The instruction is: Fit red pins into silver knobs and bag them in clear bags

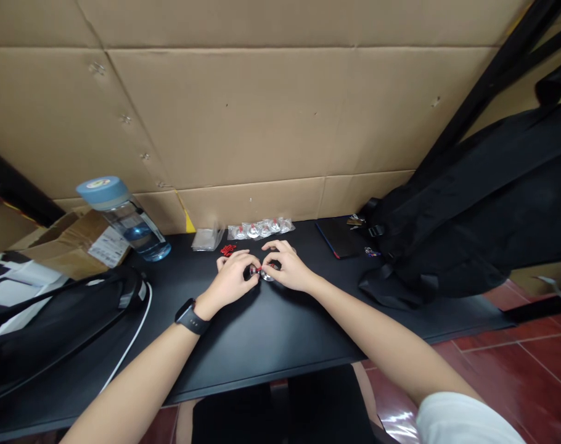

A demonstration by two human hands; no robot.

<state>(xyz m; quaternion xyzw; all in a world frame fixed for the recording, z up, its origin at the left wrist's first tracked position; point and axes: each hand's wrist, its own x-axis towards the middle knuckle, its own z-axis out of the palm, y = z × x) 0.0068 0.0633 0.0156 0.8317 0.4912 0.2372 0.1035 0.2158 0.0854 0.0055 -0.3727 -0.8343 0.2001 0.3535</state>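
Note:
Close together over the black tabletop, my two hands meet at small shiny silver discs that look like finger cymbals. My left hand [234, 275], with a black watch at its wrist, has thumb and forefinger curled around one finger cymbal [253, 270]. The thumb and fingers of my right hand [287, 266] pinch a red cord [259, 269] at a second finger cymbal [267, 276]. The fingers partly hide both discs. Just behind my left hand lies a small heap of red cords [227, 250]. Farther back is a row of bagged finger cymbals [261, 229].
Clear plastic bags [207, 238] lie near the cardboard wall [243, 111]. Left stand a water bottle [132, 222], a cardboard box [77, 240] and a black bag [63, 333] with a white cable [131, 339]. A dark flat case [336, 239] and black backpack [475, 209] are right.

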